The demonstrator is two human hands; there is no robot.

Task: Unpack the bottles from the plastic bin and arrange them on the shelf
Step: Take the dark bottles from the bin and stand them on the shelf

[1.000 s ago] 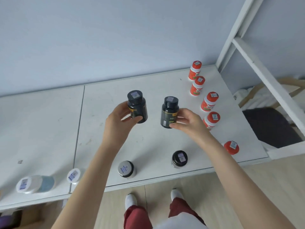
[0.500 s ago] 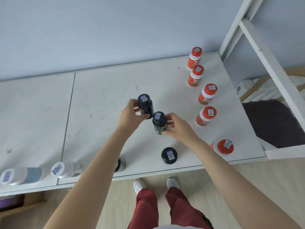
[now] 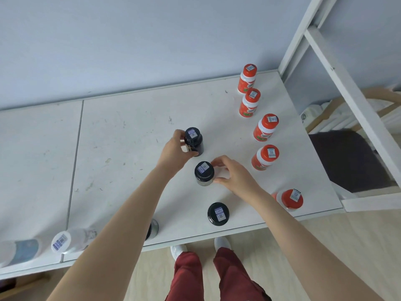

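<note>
We're looking down on a white shelf surface (image 3: 130,135) against a pale blue wall (image 3: 152,40), with a white frame post (image 3: 303,29) rising at the back right corner. The left hand (image 3: 173,153) grips the far black bottle (image 3: 194,141), fingers and thumb curled round its body, near the middle of the surface. Just in front of it, the right hand (image 3: 234,177) pinches the near black bottle (image 3: 204,173), fingertips at its far side and thumb at its near side. Both bottles are upright, caps towards us, close together but apart; whether their bases touch the surface we can't quite tell. Closer to the front edge stands a third black bottle (image 3: 218,213), and a fourth black bottle (image 3: 154,228) peeks out from behind the left forearm, right at the front edge. Down the right edge runs a line of five red bottles (image 3: 265,128), from the back corner to the front corner, all upright with stickers on their caps. Over at the front left, two white bottles (image 3: 69,238) stand at the edge, blurred. Below the edge we see red trousers (image 3: 188,276) and white shoes (image 3: 221,243) on a pale floor.
</note>
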